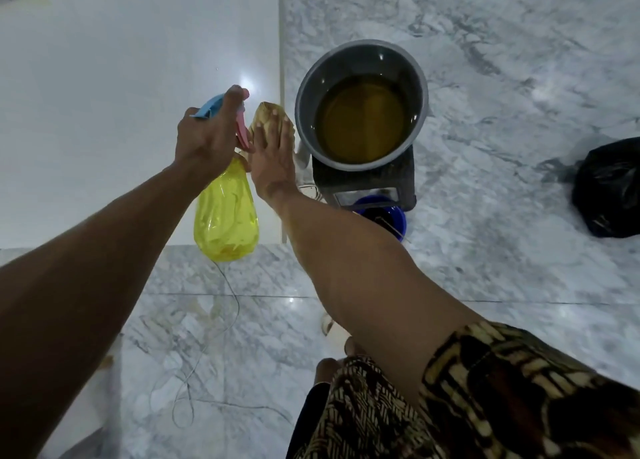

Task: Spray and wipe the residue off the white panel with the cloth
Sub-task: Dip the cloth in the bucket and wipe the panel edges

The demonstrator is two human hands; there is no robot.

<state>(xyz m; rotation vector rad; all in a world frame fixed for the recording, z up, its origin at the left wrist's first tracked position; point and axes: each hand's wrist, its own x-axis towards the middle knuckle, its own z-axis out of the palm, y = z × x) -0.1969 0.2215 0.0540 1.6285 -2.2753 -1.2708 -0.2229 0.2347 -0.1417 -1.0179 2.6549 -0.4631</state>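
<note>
— Marbled grey floor point(450, 236) nearest us, with a thin wire point(194, 382) looping across it and a patterned sleeve point(519, 389) at the bottom right. Where do the hands stand?

— Both are up at the right edge of the white panel point(121, 112). The left hand point(207, 136) grips the neck of the yellow spray bottle point(227, 212), its fingers curled round the blue and pink head, one finger up by the trigger. The right hand point(273, 153) lies flat with straight fingers, pressing the tan cloth point(265, 113) against the panel close to its edge, touching the bottle's side.

— So how far along is it?

— Mid-job, I'd judge. Spraying and wiping go on together at that one spot near the edge. Most of the panel looks glossy and clean from here, though a faint yellowish smear shows at its far top left; I can't tell whether that is residue.

— And beyond the hands?

— A grey basin point(362, 60) of brownish liquid sits on a dark stool point(401, 181), just beside the panel, a blue bucket point(388, 212) below it. Farther right, a black bag point(609, 188) lies on the floor.

— What's left, then?

— Probably finishing the edge patch and checking that far corner.
</note>
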